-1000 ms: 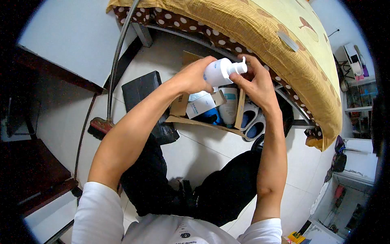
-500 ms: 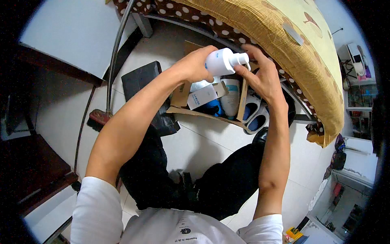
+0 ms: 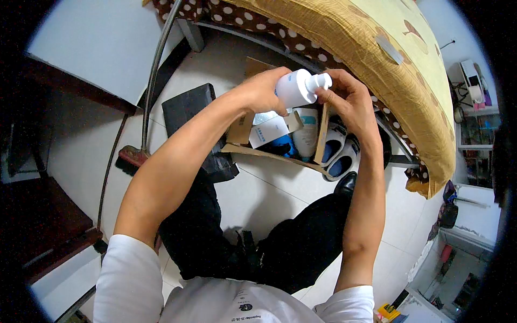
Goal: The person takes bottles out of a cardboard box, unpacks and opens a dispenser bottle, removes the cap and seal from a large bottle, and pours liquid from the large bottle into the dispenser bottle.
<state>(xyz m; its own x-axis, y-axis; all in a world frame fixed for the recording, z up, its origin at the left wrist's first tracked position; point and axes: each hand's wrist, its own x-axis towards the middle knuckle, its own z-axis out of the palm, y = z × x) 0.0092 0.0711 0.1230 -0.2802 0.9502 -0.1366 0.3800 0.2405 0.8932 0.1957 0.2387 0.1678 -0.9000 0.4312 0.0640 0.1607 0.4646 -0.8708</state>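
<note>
My left hand is wrapped round the body of a white pump bottle, which is tilted with its pump end to the right. The thumb and fingers of my right hand are closed in at the white pump head, around its spout. Below the bottle stands an open cardboard box. Inside it are a small white carton, a white tube and something blue.
White shoes lie against the box's right side. A black flat case is on the floor to the left, near a broom. A bed with a yellow cover overhangs the box at the back.
My right hand's fingers have come in closer around the pump head. The bottle has shifted slightly right and down in my left hand.
</note>
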